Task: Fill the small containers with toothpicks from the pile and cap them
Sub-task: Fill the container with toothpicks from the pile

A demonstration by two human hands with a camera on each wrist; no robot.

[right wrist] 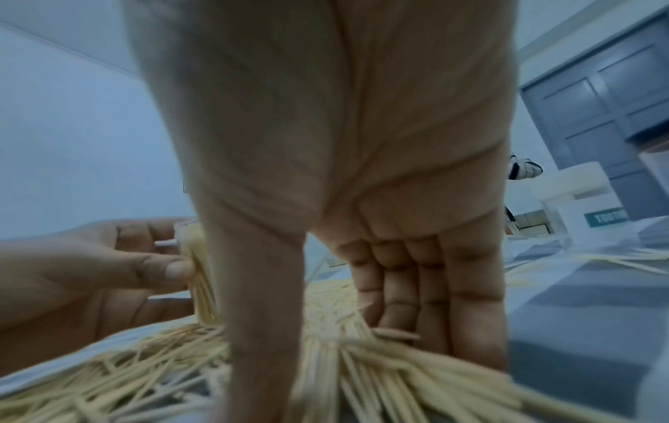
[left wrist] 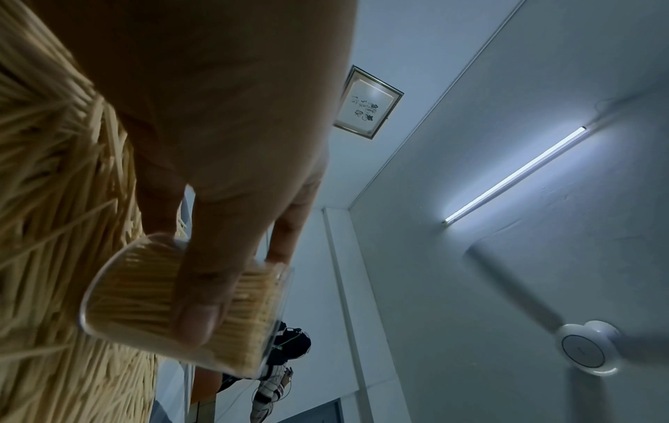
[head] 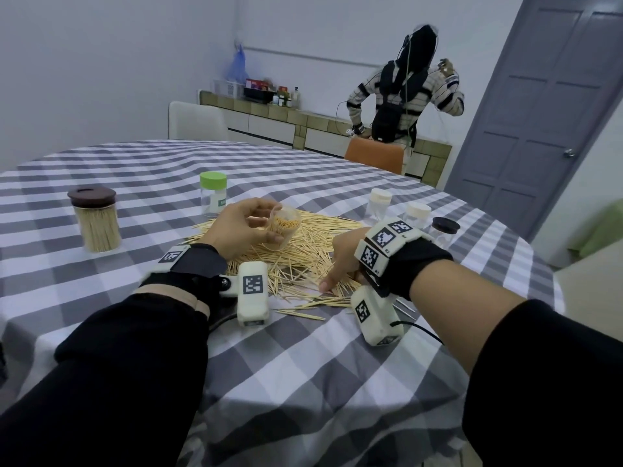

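Left hand [head: 236, 227] fingers grip the container [head: 282, 230] (packed full) above the pile [head: 303, 261]; right hand [head: 340, 261] fingers rest straight on it

Clear uncapped container [head: 282, 228], packed with toothpicks and tilted, held above the loose toothpick pile [head: 300, 261] spread on the surface. Filled brown-lidded jar [head: 96, 219] stands left; green-capped container [head: 213, 193] behind; three capped containers (two white-capped [head: 380, 203], one dark-capped [head: 444, 230]) stand right.

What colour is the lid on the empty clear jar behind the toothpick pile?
Light green lid, clearest in the head view.
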